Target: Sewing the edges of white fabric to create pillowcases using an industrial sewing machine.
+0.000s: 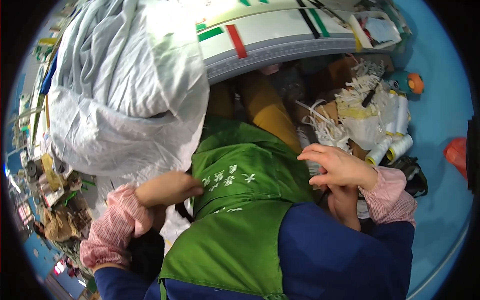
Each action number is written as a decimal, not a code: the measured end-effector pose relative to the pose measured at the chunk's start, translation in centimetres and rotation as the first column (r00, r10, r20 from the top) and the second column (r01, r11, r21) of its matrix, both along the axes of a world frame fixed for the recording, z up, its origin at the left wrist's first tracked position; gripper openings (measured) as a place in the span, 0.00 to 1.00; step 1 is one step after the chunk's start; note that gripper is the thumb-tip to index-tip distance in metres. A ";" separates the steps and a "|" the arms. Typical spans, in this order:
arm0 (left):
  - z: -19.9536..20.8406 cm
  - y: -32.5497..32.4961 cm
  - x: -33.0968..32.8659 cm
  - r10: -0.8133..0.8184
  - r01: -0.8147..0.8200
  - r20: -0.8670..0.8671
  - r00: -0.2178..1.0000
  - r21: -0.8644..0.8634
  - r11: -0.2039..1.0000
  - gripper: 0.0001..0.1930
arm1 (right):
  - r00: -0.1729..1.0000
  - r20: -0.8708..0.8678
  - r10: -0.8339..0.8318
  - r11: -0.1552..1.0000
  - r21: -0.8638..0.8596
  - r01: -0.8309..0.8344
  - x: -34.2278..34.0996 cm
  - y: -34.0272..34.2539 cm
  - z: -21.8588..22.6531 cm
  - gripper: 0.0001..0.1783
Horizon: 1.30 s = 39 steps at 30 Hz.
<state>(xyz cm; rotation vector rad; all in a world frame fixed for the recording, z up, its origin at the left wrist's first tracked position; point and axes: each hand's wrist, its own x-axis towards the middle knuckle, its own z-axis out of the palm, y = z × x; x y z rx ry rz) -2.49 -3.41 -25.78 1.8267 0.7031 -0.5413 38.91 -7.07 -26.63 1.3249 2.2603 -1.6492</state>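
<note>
A green apron (237, 175) with white printing lies over my lap and chest, above a blue garment. My left hand (170, 189) is closed at the apron's left edge, fingertips together; what they hold, if anything, is hidden. A dark strap (184, 212) hangs just below it. My right hand (335, 165) is open beside the apron's right edge, with fingers apart and nothing seen in them. Under that hand shows a skin-coloured shape (346, 206), partly hidden, which I cannot make out. Pink striped sleeve covers (395, 195) sit on both my forearms.
Pale grey cloth (130, 95) drapes off the white table (280, 22) at the left. A grey ruler strip (280, 51) runs along its edge. White scraps (362, 102), thread cones (379, 150) and a red bag (456, 157) lie to the right, by the blue floor (435, 200).
</note>
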 end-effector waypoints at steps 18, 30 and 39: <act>2.9 7.8 8.3 -0.019 -0.110 0.417 0.909 0.284 0.953 0.09 | 0.986 -0.030 -0.163 0.954 0.249 0.165 1.9 6.4 -2.2 0.15; 2.5 8.2 5.2 0.401 -0.605 0.535 0.744 0.284 0.744 0.06 | 0.436 -0.588 -0.681 0.727 -0.468 0.503 -20.0 10.6 -15.9 0.24; -0.2 4.7 4.7 0.018 -0.362 0.440 0.898 0.713 0.601 0.15 | 0.849 -0.385 -0.361 0.924 -0.271 0.270 -21.2 4.0 -13.0 0.15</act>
